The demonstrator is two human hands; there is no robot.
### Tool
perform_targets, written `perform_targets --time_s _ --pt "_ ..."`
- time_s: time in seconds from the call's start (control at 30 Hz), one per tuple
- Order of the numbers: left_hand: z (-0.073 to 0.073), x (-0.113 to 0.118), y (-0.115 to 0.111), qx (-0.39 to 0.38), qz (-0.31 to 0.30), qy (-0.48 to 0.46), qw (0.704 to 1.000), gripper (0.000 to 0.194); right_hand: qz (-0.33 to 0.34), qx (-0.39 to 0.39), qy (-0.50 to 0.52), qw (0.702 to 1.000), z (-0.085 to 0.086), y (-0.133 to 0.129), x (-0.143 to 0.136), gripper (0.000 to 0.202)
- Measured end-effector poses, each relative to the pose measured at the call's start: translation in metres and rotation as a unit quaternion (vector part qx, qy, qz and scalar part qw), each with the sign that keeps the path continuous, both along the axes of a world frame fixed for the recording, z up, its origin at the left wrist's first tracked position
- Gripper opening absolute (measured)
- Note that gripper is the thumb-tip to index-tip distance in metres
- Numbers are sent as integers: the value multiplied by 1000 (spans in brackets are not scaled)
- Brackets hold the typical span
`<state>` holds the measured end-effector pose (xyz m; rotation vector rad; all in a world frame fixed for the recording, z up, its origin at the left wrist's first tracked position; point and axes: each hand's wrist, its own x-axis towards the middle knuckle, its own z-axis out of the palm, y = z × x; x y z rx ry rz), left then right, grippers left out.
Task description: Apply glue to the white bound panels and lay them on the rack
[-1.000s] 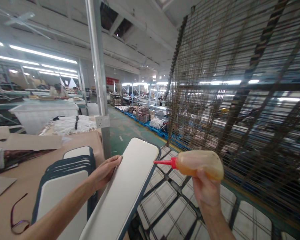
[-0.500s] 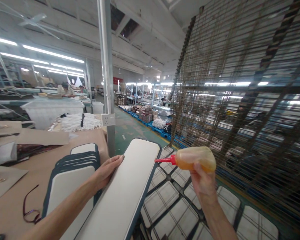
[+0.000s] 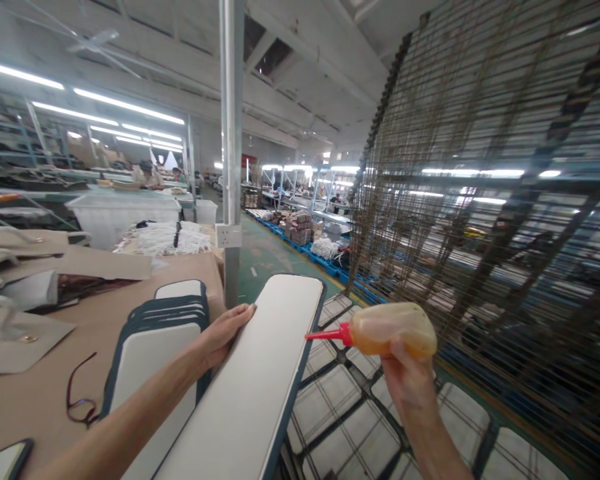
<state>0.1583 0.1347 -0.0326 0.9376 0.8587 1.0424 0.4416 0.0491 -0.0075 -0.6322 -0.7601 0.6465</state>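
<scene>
My left hand [image 3: 227,333] grips the left edge of a long white panel [image 3: 260,360] with rounded corners and a dark border. The panel slants up and away from me. In my right hand [image 3: 410,380] is a squeeze bottle [image 3: 393,328] of amber liquid, lying on its side with its red nozzle [image 3: 329,335] pointing left. The nozzle's tip is at the panel's right edge; whether it touches I cannot tell. Left of the panel, a stack of similar dark-edged panels [image 3: 155,360] lies on the brown-covered table [image 3: 180,273].
A pair of glasses [image 3: 83,403] and beige pieces [image 3: 30,333] lie on the table at left. A wire rack [image 3: 480,167] rises at right, with several panels on its lower mesh [image 3: 335,393]. A metal post [image 3: 231,133] stands beyond the table.
The nozzle tip has moved down along the panel's right edge, towards me. My left hand keeps its hold on the panel. The whole view has shifted slightly, with the background further right.
</scene>
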Motion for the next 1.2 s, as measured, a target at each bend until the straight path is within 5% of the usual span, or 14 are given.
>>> perform_targets --time_s 0.4,1.2 --pt "17 4 5 -29 -4 -3 1000 10 17 -35 6 999 -4 -8 0 70" --pt "24 32 8 -33 -3 -3 999 17 15 -91 23 996 -18 -52 13 77"
